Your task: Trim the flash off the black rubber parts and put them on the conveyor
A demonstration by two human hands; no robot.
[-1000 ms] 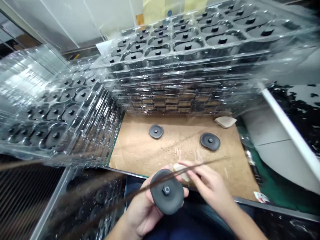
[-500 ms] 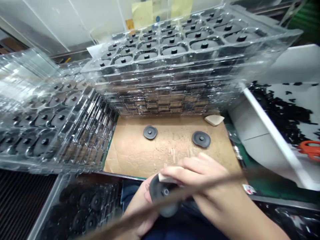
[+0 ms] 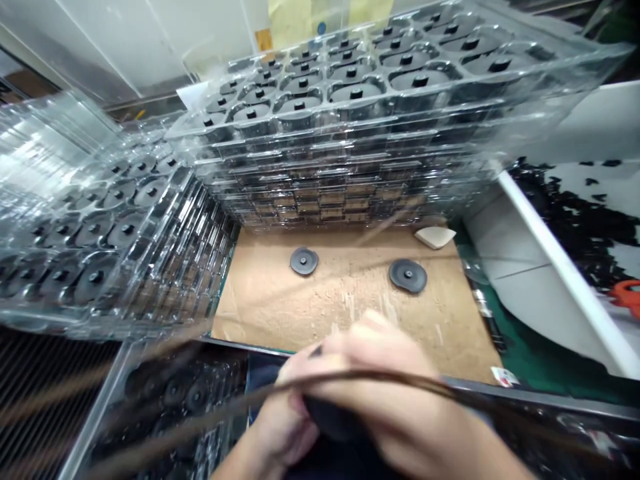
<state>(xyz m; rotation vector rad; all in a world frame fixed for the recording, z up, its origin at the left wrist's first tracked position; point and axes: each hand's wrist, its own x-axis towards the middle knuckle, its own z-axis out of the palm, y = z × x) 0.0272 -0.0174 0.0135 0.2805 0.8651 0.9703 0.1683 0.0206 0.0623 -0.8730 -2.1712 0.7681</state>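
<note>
Both hands meet low in the middle of the head view, over my lap. My left hand (image 3: 287, 423) is closed around the edge of a black rubber disc (image 3: 333, 417), tilted and partly covered. Blurred by motion, my right hand (image 3: 385, 367) lies over it from the right with fingers curled in; what those fingers pinch is hidden. A small dark tip shows between the fingers at the upper left. Beyond the hands, two more black discs with a central stub, a left disc (image 3: 304, 261) and a right disc (image 3: 408, 275), lie apart on the cardboard (image 3: 265, 300).
Tall stacks of clear trays holding black discs, a back stack (image 3: 340, 160) and a left stack (image 3: 170, 267), border the cardboard. A pale wedge (image 3: 435, 237) lies at its far right. Rightward stands a white bin (image 3: 555, 267) with black scraps and orange scissors (image 3: 627, 297). Blurry brown strands cross the view.
My right hand has moved left and closed over the disc, covering most of it. The white wedge seen in its fingers before is hidden now. The view has shifted slightly.
</note>
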